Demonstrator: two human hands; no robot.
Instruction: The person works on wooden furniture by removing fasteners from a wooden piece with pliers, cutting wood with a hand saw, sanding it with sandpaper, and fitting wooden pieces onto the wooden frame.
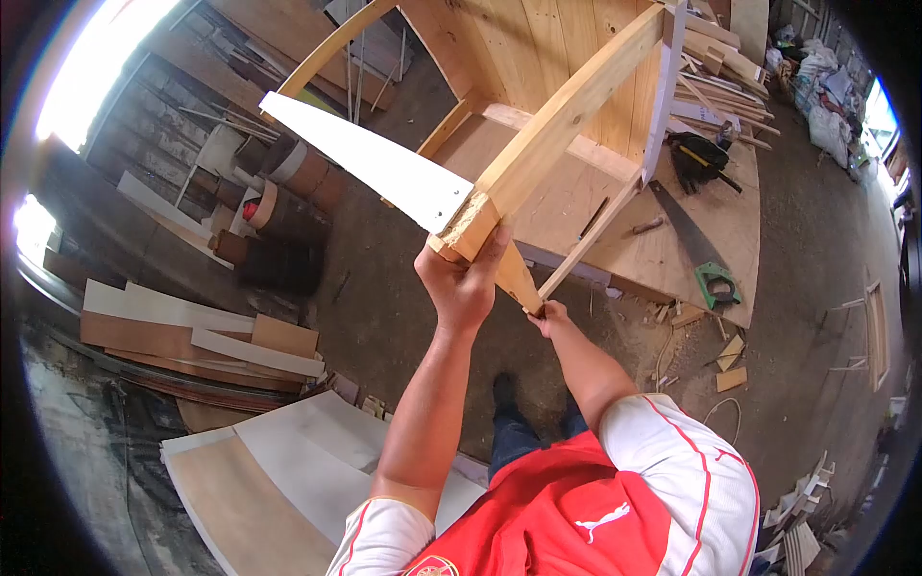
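Observation:
My left hand [463,278] grips the near corner of a wooden frame [567,115], its fingers wrapped round the corner block. A white tapered board [365,161] is joined at that corner and runs off to the upper left. Lower and to the right, my right hand [549,319] is closed round the lower end of a narrow wooden leg [517,278]. The far side of the frame has a plank panel [538,48]. Some fingers of both hands are hidden behind the wood.
A plywood sheet [740,240] carries a green-handled handsaw [715,286], a dark tool bag [699,158] and a pen-like stick. Wood offcuts [730,365] lie on the floor at right. Large boards [288,461] and stacked panels [192,331] lie at left.

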